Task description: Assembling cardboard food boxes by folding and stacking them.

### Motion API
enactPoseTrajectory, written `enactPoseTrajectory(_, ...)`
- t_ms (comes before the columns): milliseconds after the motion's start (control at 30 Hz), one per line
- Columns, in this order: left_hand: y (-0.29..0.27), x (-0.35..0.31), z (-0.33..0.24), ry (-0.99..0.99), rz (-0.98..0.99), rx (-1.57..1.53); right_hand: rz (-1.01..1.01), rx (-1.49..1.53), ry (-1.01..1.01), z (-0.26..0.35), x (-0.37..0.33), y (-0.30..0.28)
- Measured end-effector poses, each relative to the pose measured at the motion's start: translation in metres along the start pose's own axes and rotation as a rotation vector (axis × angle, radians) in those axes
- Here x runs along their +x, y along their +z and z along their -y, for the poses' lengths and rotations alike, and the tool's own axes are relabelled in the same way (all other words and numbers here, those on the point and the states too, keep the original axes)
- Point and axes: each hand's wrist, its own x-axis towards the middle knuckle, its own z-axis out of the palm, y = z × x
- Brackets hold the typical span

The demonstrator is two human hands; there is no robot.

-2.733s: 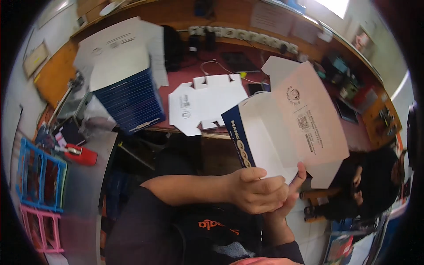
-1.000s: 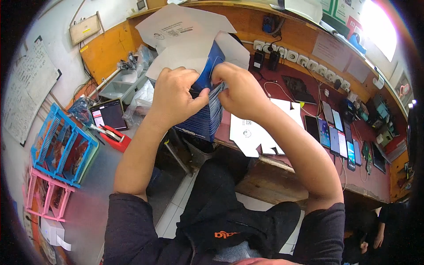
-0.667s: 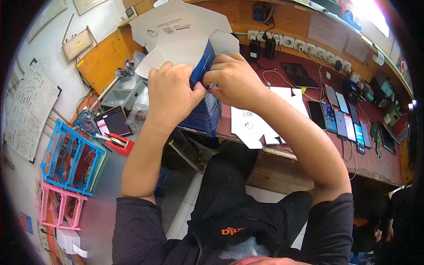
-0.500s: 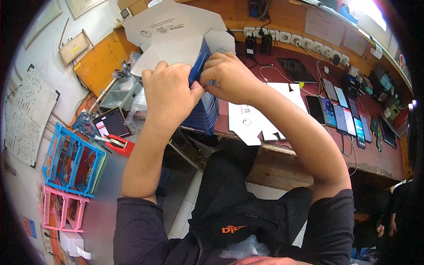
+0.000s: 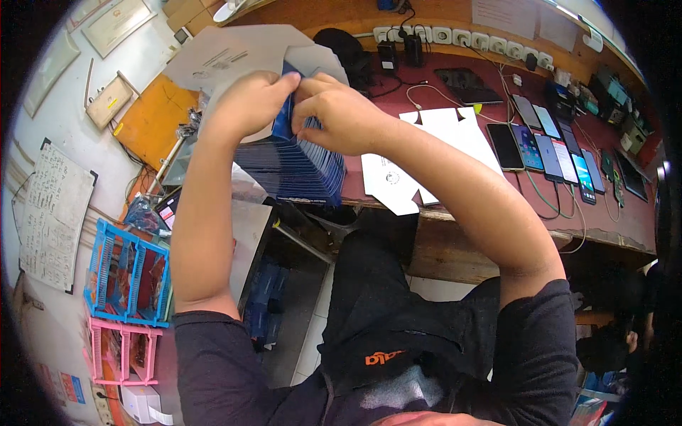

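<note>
A large unfolded carton [image 5: 234, 53], white-grey inside and blue outside, stands raised above a tall stack of flat blue-edged cartons [image 5: 302, 174]. My left hand [image 5: 252, 103] is closed on the carton, its thumb along a narrow blue side panel [image 5: 283, 117]. Right of that panel, my right hand [image 5: 337, 113] has its fingers curled in a pinch at the carton's edge. The fingertips of both hands are partly hidden. On the red-brown table to the right of the stack lies a flat white cut carton [image 5: 444, 153], partly behind my right forearm.
Several phones [image 5: 547, 160] with cables lie on the table [image 5: 618, 234] at the right. A dark tablet [image 5: 469, 85] lies farther back, below a row of sockets [image 5: 462, 39]. Blue and pink plastic racks [image 5: 128, 273] stand at the left, with a whiteboard [image 5: 53, 213] beyond.
Both hands have shifted left along the carton, and its large white panel now leans farther left. My left thumb has moved up along the blue panel. The whole view has shifted slightly.
</note>
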Motion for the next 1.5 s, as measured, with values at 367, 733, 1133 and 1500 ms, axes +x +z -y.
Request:
enactPoseTrajectory(367,-0.011,0.037,-0.002,0.108,0.347,0.246,-0.166,-0.279,0.316,-0.018,0.002,0.012)
enactPoseTrajectory(733,-0.001,0.047,-0.005,0.004,0.45,0.293,-0.205,-0.173,0.359,-0.025,0.001,0.025)
enactPoseTrajectory(1133,-0.038,0.028,0.122,-0.173,-0.262,-0.002,-0.36,0.064,0.332,-0.044,-0.006,0.044)
enactPoseTrajectory(1500,0.001,-0.024,0.159,-0.289,-0.07,-0.763,-0.257,0.446,0.658,-0.057,0.016,0.054)
